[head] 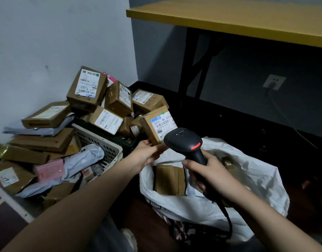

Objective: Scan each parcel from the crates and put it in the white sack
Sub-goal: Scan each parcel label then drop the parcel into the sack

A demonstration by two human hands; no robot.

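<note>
Your right hand (202, 171) grips the scanner (185, 142) over the white sack (247, 179); left hand (147, 153) pinches the parcel (157, 126) above the sack's left rim, label facing you. Sack's directly below: drop after scan.

Dark floor (229, 113) under sack (247, 197), crates (102, 142).

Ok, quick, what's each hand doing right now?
Left hand: holding a small labelled cardboard parcel by its lower end.
Right hand: gripping the black barcode scanner.

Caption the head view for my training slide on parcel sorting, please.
Left hand holds a labelled parcel before the scanner gripped by the right hand, above the white sack.
</note>
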